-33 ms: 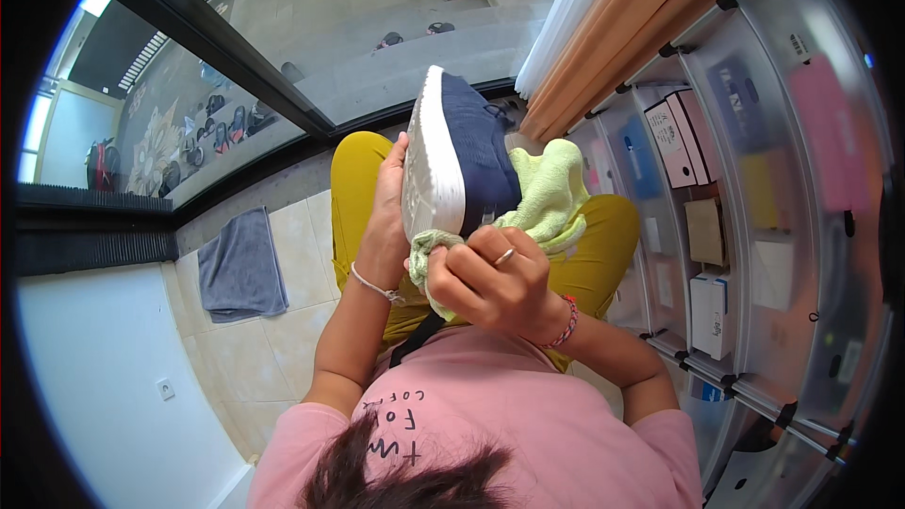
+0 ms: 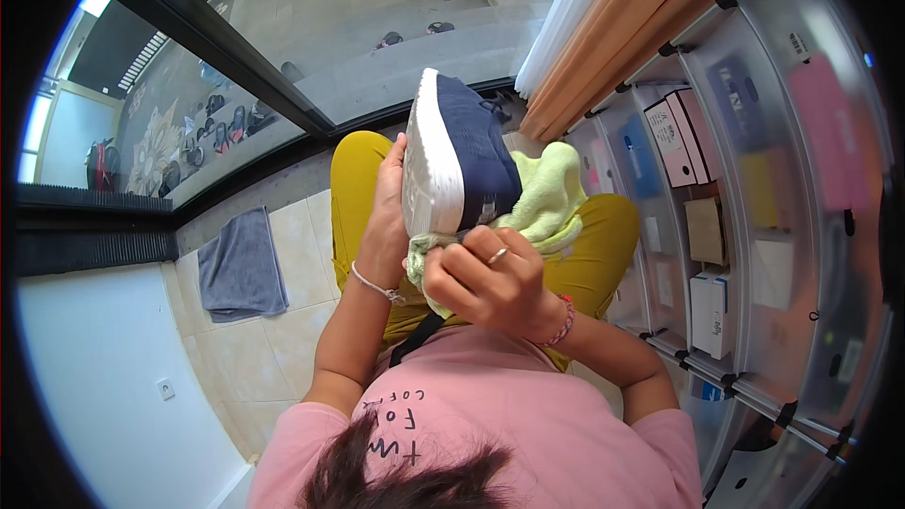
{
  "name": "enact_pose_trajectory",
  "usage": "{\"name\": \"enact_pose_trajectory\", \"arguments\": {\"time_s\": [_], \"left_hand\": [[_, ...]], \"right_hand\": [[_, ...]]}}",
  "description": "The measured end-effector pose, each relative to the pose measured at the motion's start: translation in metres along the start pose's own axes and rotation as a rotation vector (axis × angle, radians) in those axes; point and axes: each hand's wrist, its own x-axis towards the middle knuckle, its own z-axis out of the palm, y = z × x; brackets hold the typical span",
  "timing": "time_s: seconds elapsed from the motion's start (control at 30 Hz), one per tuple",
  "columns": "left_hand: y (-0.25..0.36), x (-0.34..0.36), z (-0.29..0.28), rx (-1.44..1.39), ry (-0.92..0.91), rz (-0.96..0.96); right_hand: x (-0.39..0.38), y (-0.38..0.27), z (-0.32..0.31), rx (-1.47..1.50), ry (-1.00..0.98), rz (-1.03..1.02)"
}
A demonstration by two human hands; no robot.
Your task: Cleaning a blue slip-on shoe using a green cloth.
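A navy shoe [image 2: 476, 165] with a white sole [image 2: 429, 170] is held over my lap, toe and heel running away from me and its sole turned leftward. My left hand [image 2: 386, 212] grips it along the left side, fingertips at the sole. My right hand [image 2: 485, 278] has its fingers curled round a pale green cloth [image 2: 547, 188], pressing a bunched part against the near end of the sole; the rest of the cloth drapes to the right of the shoe over my olive-trousered right knee [image 2: 610, 254].
A grey towel [image 2: 240, 269] lies on the tiled floor at left. Ahead is a glass panel [image 2: 358, 66], with footwear visible outside. Orange curtains [image 2: 622, 19] hang at upper right. Clear-fronted shoe boxes [image 2: 764, 207] are stacked along my right. A white wall [image 2: 104, 349] is at left.
My right hand and the bunched cloth have shifted slightly up and left. The shoe's far end has tipped a little leftward and down.
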Motion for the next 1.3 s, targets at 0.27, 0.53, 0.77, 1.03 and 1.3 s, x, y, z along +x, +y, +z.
{"name": "enact_pose_trajectory", "arguments": {"time_s": [0.27,0.53,0.77,1.03,1.3], "left_hand": [[0.002,-0.006,0.011,-0.027,-0.106,0.022],[-0.003,-0.016,0.028,-0.021,-0.174,-0.043],[-0.007,-0.043,0.050,0.455,-0.234,0.224],[-0.008,-0.054,0.052,0.454,-0.291,0.205],[-0.010,-0.061,0.042,0.383,-0.324,0.195]], "right_hand": [[0.002,-0.010,-0.028,0.179,0.153,0.021],[0.038,0.033,-0.041,0.304,-0.080,0.075],[0.045,0.060,-0.025,0.144,-0.095,0.232],[0.058,0.114,-0.029,-0.118,0.086,0.341],[0.052,0.141,-0.048,-0.071,0.075,0.549]]}}
